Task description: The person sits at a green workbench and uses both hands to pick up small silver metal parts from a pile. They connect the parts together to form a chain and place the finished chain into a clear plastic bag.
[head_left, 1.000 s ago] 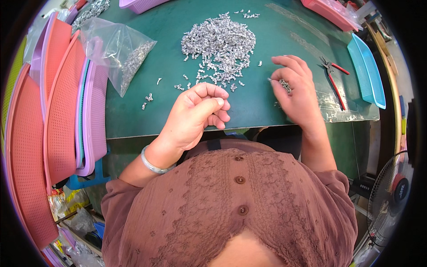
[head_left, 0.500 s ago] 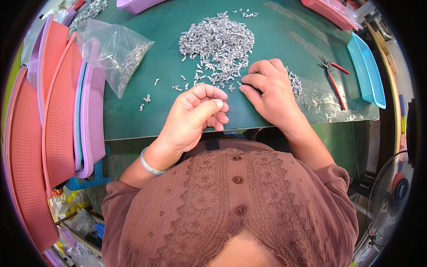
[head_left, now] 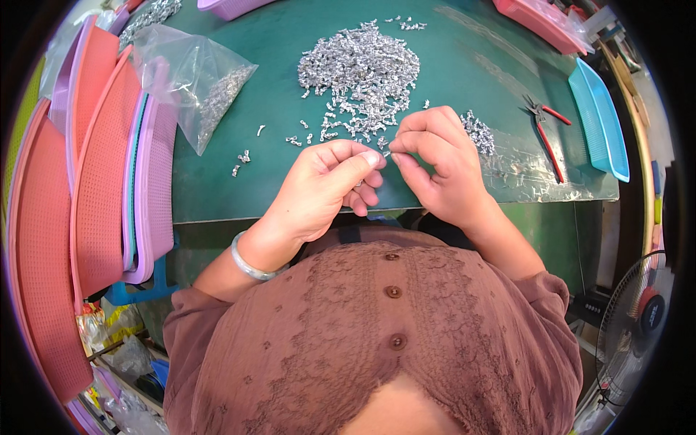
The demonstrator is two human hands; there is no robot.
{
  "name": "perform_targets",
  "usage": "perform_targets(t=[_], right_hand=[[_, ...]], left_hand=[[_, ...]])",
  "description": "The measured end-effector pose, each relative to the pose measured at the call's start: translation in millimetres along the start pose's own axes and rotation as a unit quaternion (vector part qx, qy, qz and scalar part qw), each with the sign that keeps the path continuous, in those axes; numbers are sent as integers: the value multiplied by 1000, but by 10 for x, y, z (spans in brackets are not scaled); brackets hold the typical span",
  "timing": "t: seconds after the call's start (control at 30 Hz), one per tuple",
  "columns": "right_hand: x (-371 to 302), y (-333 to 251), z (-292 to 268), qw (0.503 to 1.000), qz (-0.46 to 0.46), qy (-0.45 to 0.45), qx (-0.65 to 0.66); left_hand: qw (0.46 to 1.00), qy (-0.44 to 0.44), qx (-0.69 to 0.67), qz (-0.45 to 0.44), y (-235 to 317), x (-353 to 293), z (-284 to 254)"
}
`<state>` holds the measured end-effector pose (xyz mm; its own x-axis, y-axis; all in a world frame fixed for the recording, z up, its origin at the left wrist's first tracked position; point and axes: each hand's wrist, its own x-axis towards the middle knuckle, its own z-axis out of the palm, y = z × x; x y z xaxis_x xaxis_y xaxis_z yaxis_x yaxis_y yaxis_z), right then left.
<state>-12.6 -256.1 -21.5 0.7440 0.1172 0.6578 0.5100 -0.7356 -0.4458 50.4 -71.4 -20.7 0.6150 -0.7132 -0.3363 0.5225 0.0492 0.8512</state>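
1. A right hand [head_left: 446, 163] pinches a tiny silver metal piece [head_left: 386, 154] between thumb and forefinger, above the near part of a green table [head_left: 254, 188]; the piece's exact shape is too small to make out.
2. Just beside it, a left hand [head_left: 326, 177] presses its thumb to its forefinger, the other fingers curled; whether anything is caught between them cannot be told. A pale bracelet [head_left: 250, 262] circles the wrist.
3. Beyond the hands rises a large pile of silver pieces [head_left: 359, 69], with strays at its near edge. A smaller pile [head_left: 478, 134] lies beside the right hand, partly hidden behind it.
4. To the right, red-handled pliers [head_left: 544, 134] lie with their jaws parted, near a blue basket [head_left: 600, 123] at the table's edge.
5. To the left, a clear plastic bag [head_left: 210, 90] holds more silver pieces, gathered toward its lower right side.
6. Pink and purple baskets [head_left: 109, 188] stand nested on edge at far left, their insides mostly out of sight.
7. At the top, a purple basket [head_left: 233, 7] is cut off by the frame; at upper right, a pink basket [head_left: 533, 23] contains clear plastic, its contents unclear.
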Motion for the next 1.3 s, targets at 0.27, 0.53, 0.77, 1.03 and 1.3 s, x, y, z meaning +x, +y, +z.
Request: perform_targets(t=[0.27, 0.53, 0.77, 1.03, 1.3], right_hand=[[-44, -27, 62, 999, -16, 12, 32], [-57, 3, 28, 999, 24, -13, 44], [-94, 3, 43, 995, 48, -16, 86], [-65, 57, -106, 999, 45, -20, -6], [-32, 165, -234, 984, 57, -95, -142]], left_hand=[[999, -8, 9, 31, -68, 19, -27], [1000, 5, 7, 28, -68, 8, -22], [999, -3, 0, 35, -73, 7, -34], [999, 10, 2, 46, -69, -2, -10], [999, 15, -17, 47, -59, -12, -66]])
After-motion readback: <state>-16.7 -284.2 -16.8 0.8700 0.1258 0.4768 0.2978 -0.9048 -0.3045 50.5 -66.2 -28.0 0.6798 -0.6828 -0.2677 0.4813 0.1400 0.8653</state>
